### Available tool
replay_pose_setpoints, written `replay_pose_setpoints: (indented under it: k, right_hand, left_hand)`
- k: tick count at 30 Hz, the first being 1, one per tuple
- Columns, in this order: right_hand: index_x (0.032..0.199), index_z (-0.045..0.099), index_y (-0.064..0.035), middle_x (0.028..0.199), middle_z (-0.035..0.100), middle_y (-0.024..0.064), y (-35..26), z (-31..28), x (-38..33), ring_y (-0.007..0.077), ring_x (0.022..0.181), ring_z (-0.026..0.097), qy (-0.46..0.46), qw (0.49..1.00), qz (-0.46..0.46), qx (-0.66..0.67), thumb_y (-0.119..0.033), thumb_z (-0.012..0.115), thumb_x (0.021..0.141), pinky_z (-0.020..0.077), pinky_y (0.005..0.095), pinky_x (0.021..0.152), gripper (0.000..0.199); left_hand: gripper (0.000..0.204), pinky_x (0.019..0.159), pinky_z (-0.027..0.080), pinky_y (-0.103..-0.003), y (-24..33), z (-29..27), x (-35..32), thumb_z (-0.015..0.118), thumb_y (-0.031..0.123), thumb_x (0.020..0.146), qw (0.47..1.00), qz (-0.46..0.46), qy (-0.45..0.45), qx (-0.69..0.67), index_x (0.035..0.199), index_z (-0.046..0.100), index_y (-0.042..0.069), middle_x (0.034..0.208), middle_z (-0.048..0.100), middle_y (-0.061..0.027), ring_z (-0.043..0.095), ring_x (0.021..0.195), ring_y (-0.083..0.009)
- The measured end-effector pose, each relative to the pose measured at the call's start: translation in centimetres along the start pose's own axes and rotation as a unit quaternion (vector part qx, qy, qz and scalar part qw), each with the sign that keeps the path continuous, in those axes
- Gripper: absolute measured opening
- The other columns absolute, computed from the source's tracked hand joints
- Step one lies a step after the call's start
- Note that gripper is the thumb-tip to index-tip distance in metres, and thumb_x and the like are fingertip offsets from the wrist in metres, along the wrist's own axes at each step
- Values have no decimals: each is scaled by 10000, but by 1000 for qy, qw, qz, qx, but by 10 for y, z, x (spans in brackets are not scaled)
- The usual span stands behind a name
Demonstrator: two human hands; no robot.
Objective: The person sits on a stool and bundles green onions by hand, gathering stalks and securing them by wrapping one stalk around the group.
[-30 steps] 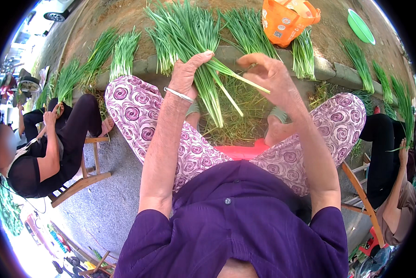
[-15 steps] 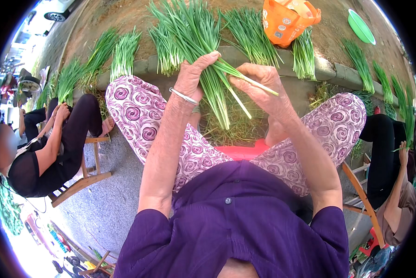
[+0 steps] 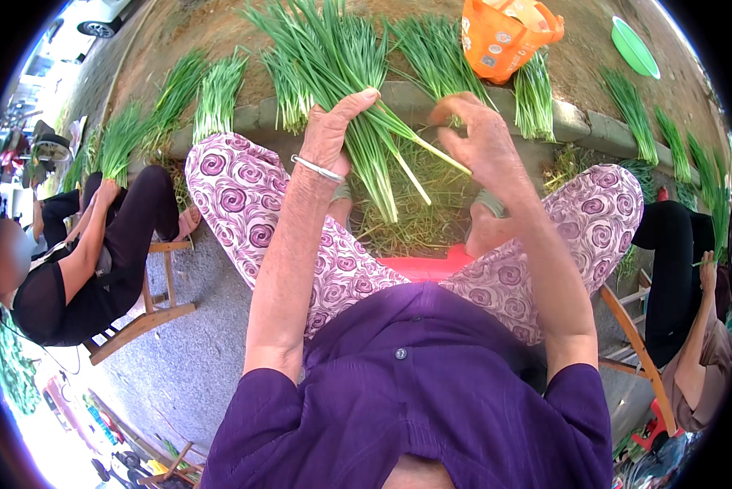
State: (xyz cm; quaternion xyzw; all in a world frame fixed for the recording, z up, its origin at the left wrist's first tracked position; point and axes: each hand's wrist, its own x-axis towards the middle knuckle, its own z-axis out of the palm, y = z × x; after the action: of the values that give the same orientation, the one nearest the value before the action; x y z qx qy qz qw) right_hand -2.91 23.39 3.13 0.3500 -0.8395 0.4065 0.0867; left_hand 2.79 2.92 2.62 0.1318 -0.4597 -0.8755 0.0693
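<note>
My left hand [image 3: 331, 137] is closed around a bunch of garlic chives [image 3: 327, 65]. Their green leaves fan up and away past the thumb, while the pale stem ends hang down between my knees. One pair of stalks sticks out to the right of the bunch. My right hand [image 3: 486, 145], a little smeared by motion, is just right of those stalk tips, apart from them. Its thumb and fingers are spread with nothing seen between them. Below the bunch lies a heap of yellow-green chive scraps [image 3: 427, 213] on the ground.
Several chive bunches [image 3: 217, 98] lean along the stone kerb [image 3: 573, 122]. An orange bag [image 3: 504, 41] and a green basin [image 3: 635, 47] stand beyond it. Under me shows a red seat [image 3: 423, 267]. People [image 3: 72, 269] sit on wooden chairs to either side, holding chives.
My right hand has let go of the stalks and moved slightly right, its fingers opening. My left hand and the bunch have shifted slightly left.
</note>
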Motion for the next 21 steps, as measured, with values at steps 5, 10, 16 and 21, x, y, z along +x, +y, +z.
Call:
replay_pose_setpoints:
  k: [5,10,16,21]
  right_hand:
    - [972,655,1,733,684,108,-7,-11,6,199,679,670,-70,973,193,109,-72,518,847,522,306,630,200]
    - [1003,641,29,746,686,114,-9,-10,3,164,690,666,-58,971,201,118,-143,523,905,524,287,640,230]
    - [1090,613,52,899,683,146,-21,0,-1,163,848,644,-146,946,165,237,-257,604,895,506,279,738,366]
    - [1098,602,38,905,664,127,-22,20,-9,169,815,603,-202,918,185,286,-336,702,771,481,321,744,507]
  left_hand:
    - [194,604,590,-317,0,-7,4,737,20,749,999,1,38,-27,923,652,5,847,679,-85,668,702,-172]
    - [169,592,590,-321,-1,-5,4,723,49,774,999,17,47,-1,914,651,-10,833,684,-113,672,702,-180]
    - [155,583,590,-336,-2,-2,3,686,75,821,999,34,21,21,921,633,-31,834,681,-150,671,686,-203]
    - [147,579,589,-344,-7,5,0,673,27,818,999,30,30,-6,936,609,-31,841,682,-186,675,689,-228]
